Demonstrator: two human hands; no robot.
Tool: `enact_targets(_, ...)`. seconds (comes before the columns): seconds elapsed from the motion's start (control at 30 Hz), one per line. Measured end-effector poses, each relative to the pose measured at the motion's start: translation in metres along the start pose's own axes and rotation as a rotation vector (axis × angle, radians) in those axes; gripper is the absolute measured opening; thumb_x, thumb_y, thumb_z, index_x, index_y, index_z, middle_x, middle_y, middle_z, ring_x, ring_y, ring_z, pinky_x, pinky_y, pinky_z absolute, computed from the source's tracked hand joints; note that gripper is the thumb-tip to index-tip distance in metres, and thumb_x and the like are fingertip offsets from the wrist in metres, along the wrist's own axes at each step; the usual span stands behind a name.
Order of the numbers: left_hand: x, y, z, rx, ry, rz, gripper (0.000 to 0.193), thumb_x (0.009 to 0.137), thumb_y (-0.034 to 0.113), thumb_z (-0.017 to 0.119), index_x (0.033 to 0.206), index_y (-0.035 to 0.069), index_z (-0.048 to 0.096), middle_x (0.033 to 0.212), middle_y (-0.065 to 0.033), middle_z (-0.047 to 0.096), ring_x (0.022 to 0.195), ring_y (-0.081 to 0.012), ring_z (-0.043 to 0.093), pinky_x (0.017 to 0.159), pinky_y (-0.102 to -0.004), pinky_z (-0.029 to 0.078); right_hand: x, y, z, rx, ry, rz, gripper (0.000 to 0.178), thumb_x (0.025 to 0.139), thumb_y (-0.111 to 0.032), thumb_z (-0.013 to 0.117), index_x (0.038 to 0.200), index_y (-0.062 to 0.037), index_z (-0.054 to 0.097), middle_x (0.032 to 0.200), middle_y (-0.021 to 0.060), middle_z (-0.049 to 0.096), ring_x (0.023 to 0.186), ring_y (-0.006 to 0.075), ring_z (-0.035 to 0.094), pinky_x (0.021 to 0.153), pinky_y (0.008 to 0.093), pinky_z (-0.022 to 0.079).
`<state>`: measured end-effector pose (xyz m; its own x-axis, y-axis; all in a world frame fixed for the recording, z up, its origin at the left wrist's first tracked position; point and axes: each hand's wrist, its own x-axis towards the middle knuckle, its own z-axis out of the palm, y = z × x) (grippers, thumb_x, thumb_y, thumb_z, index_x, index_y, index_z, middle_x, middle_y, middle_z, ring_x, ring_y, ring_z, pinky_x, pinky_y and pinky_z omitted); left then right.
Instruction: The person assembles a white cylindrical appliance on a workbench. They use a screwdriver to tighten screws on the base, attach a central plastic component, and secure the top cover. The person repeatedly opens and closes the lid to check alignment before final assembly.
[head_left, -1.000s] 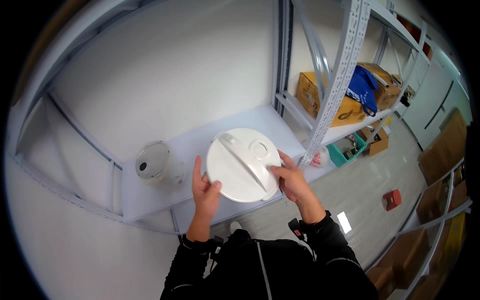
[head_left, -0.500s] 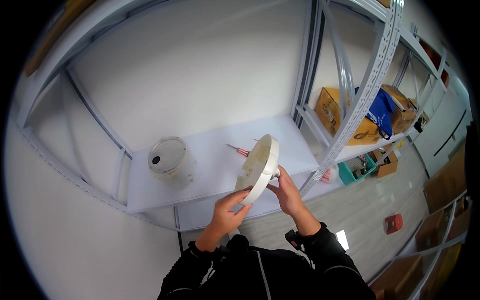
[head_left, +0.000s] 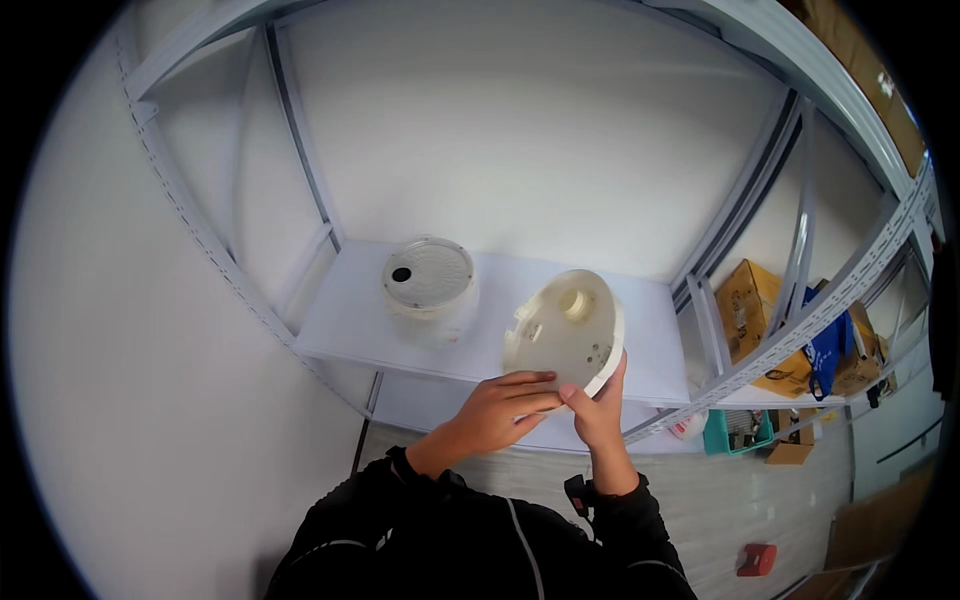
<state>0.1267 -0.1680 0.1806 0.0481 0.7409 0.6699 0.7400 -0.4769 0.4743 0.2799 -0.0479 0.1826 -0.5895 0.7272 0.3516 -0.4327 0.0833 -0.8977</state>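
Both hands, left hand [head_left: 500,405] and right hand [head_left: 597,412], are pinching round white lid [head_left: 565,335], underside showing; clear-topped white pot [head_left: 430,285] sitting near shelf [head_left: 340,320] back-left corner, uncovered.

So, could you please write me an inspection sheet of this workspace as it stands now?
Surface: white shelf board in a grey metal rack, against a white wall.
Job's things: round cream lid, held tilted with its underside towards the camera; white round container with a clear top stands on the shelf, apart from the lid.
Clutter: nothing seen on the shelf board.
Hands: left hand grips the lid's lower edge; right hand holds the rim beside it.
Cables: nothing seen.
Surroundings: cardboard boxes and a blue bag on the neighbouring rack; teal crate and a red object on the floor.
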Motion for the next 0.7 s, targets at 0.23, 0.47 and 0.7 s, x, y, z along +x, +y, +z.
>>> enact_targets(0.23, -0.013, -0.066, -0.081, -0.176, 0.129, -0.147, 0.041, 0.081, 0.007, 0.08, 0.122, 0.002, 0.072, 0.126, -0.0141, 0.072, 0.122, -0.0302, 0.066, 0.104, -0.0434, 0.052, 0.039, 0.044, 0.06, -0.212, -0.07, -0.188, 0.092, 0.074, -0.012, 0.082, 0.15, -0.0065, 0.03, 0.146, 0.0147, 0.044, 0.137, 0.0252, 0.046, 0.11, 0.0454, 0.045)
enact_targets(0.47, -0.032, -0.193, -0.183, -0.78, 0.466, -0.549, 0.047, 0.102, 0.017, 0.062, 0.147, 0.004, 0.055, 0.137, -0.0145, 0.065, 0.113, -0.0277, 0.069, 0.1, -0.0395, 0.054, 0.099, 0.045, 0.124, -1.004, -0.231, -0.476, 0.071, 0.063, 0.0, 0.081, 0.129, -0.0119, 0.057, 0.165, 0.0227, 0.032, 0.156, 0.0541, 0.022, 0.11, 0.0554, 0.048)
enact_targets(0.7, -0.02, -0.212, -0.229, -1.075, 0.233, -0.859, 0.071, 0.102, 0.012, 0.063, 0.163, 0.008, 0.029, 0.153, -0.0132, 0.051, 0.128, -0.0249, 0.062, 0.103, -0.0391, 0.055, 0.124, 0.084, 0.194, -1.253, -0.338, -0.521, 0.045, 0.082, 0.009, 0.063, 0.121, -0.0123, 0.068, 0.152, 0.0165, 0.051, 0.149, 0.0474, 0.041, 0.1, 0.0482, 0.059)
